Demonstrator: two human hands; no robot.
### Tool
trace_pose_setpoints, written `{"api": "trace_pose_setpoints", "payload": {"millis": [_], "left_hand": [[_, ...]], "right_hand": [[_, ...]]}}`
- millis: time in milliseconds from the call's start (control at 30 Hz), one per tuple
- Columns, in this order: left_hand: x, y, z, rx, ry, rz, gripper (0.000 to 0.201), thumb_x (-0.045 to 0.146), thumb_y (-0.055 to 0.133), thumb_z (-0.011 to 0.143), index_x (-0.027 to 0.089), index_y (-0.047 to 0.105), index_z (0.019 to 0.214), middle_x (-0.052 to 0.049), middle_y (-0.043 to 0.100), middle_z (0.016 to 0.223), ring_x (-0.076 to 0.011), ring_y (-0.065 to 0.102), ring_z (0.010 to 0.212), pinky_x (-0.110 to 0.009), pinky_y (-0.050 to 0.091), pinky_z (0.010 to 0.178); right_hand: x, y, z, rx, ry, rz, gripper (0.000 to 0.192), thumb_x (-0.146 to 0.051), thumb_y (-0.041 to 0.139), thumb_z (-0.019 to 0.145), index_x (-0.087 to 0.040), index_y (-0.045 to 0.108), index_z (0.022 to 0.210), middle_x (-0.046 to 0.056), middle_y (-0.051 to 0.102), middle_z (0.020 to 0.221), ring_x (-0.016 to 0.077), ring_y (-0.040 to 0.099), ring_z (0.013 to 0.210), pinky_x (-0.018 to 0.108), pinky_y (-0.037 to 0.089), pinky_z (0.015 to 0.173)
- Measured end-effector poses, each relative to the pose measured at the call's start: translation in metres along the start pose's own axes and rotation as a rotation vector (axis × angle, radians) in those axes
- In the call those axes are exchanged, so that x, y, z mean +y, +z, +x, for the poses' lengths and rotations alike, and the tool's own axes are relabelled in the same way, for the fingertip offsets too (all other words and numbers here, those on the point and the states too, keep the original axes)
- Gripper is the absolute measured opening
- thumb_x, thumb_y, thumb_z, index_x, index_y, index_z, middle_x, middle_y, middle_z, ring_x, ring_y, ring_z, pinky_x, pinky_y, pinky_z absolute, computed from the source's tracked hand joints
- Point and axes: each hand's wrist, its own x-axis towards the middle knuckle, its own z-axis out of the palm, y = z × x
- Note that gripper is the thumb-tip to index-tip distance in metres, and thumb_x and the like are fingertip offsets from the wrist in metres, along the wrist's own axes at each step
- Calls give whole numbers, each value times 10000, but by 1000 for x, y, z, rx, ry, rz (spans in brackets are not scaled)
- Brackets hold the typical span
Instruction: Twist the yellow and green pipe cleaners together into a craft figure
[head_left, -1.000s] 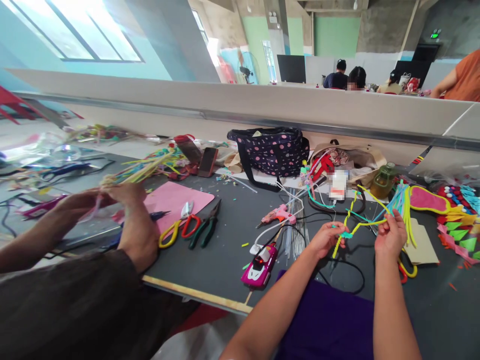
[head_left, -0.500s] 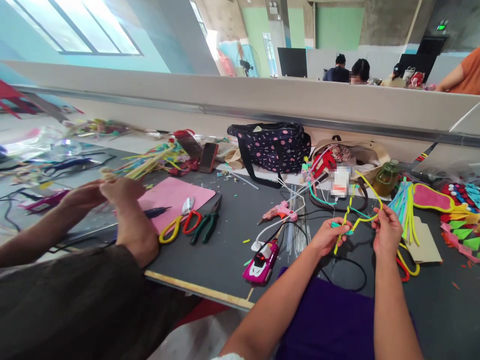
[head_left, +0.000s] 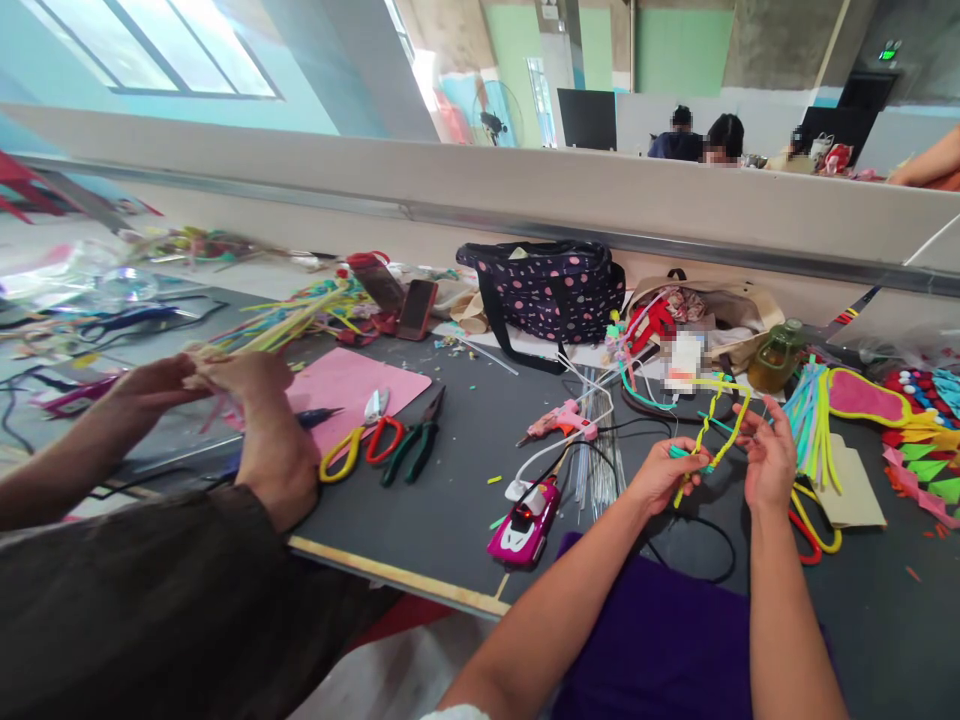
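Note:
My left hand (head_left: pixel 667 475) pinches a twisted yellow pipe cleaner (head_left: pixel 703 437) together with a teal pipe cleaner (head_left: pixel 679 453), in front of me at the right of the table. The yellow stem rises from the pinch, bends across the top and comes back down as a narrow loop. Just right of that loop is my right hand (head_left: pixel 770 465), fingers raised and apart. Its thumb side is close to the yellow stem; whether it touches cannot be made out. Yellow-and-red-handled scissors (head_left: pixel 816 520) lie right of my right wrist, partly hidden.
Left of me a person's hands (head_left: pixel 232 378) work over a pink sheet (head_left: pixel 360 378). Scissors (head_left: pixel 367 430), pliers (head_left: pixel 414 440), a pink glue gun (head_left: pixel 559 424) and a purple car-shaped power strip (head_left: pixel 523 530) lie between us. Behind stand a dotted bag (head_left: pixel 551 295) and a bottle (head_left: pixel 775 355).
My right hand has let go of the yellow pipe cleaner and opened. The stem's upper end has folded over to the left and now forms a narrower loop.

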Motion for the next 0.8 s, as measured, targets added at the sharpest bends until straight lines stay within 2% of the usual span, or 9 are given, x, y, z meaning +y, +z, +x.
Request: {"api": "trace_pose_setpoints", "payload": {"millis": [100,267,467,800], "left_hand": [[-2,0,1,18,24,-8,387,362,824,577,118,614,791,-51,670,796,-78,562,479,-181,420,399],[-1,-1,1,-20,45,-25,382,360,802,624,110,622,850,-51,652,822,-84,570,517,-213,498,463],[3,-3,-1,-91,56,-70,319,312,752,692,106,628,901,-80,653,890,-103,590,582,-265,543,555],[5,-6,-2,-203,32,-61,329,217,739,670,116,641,967,-105,661,958,-141,624,678,-351,546,702]], "right_hand": [[-1,2,-1,11,-16,-31,540,-371,600,778,-181,503,1274,92,715,996,137,626,783,210,434,587],[4,3,-3,26,-46,-135,660,-329,737,688,-183,486,1281,91,723,967,160,646,837,205,431,592],[7,4,-2,34,-48,-172,662,-395,710,714,-181,479,1296,116,708,1023,190,655,877,202,448,526],[10,2,-2,58,-17,-191,582,-388,732,691,-172,527,1190,114,709,1001,149,641,712,186,444,470]]}}
